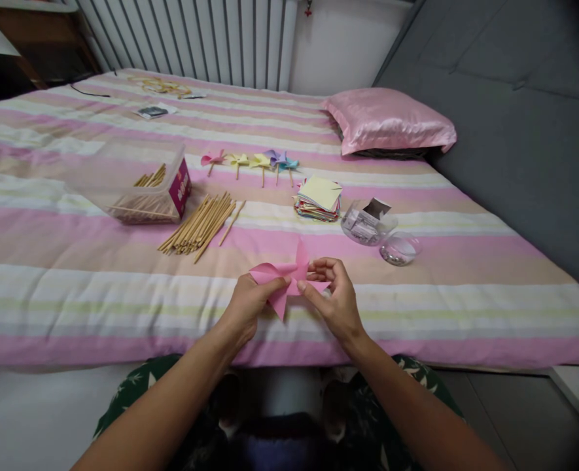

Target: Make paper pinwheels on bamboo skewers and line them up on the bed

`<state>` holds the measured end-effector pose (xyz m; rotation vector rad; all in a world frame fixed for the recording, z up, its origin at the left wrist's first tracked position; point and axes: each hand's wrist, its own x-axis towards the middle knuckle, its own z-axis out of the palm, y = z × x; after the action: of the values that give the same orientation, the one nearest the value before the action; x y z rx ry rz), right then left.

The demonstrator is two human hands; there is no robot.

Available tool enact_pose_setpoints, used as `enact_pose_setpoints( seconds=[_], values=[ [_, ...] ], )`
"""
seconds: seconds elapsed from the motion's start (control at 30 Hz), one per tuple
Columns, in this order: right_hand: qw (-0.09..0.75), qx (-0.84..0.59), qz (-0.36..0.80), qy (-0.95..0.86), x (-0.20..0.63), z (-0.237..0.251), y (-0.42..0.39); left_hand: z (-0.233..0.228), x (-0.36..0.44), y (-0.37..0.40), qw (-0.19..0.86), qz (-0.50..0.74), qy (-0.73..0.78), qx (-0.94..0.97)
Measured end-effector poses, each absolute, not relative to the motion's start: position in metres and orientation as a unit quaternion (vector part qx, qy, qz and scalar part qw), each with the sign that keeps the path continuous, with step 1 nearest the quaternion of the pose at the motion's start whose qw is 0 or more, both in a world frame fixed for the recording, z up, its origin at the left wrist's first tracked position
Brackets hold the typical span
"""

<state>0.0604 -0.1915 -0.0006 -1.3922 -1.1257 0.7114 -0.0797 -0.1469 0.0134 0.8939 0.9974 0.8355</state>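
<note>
Your left hand and right hand both pinch a pink paper pinwheel, holding it in the air just above the near edge of the bed. The left fingers close on the left blade; the right thumb and fingertips close near the centre, where the folded tips meet. Beyond lie a loose pile of wooden sticks, a clear box with more sticks, a stack of coloured paper squares, two small clear dishes and a row of finished pinwheels.

Risk, as judged from this grip: the folded tips are held only by your right fingertips, so easing that pinch would likely let them spring apart and the blades unfold. A hard squeeze by the left hand could crease the blade. Reaching for the dishes may knock them, since they sit on soft bedding.
</note>
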Motion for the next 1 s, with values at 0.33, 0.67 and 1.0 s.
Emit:
enact_pose_setpoints(
  seconds=[0.33, 0.67, 1.0],
  values=[
    [0.556, -0.543, 0.490, -0.394, 0.063, -0.005, -0.189, 0.008, -0.077, -0.150, 0.699, 0.370, 0.449, 0.416],
    [0.555, -0.540, 0.525, -0.352, 0.061, -0.004, -0.189, 0.004, -0.076, -0.151, 0.709, 0.349, 0.448, 0.418],
    [0.494, -0.547, 0.572, -0.360, 0.072, 0.006, -0.191, 0.026, -0.089, -0.146, 0.730, 0.262, 0.421, 0.471]
  ],
)
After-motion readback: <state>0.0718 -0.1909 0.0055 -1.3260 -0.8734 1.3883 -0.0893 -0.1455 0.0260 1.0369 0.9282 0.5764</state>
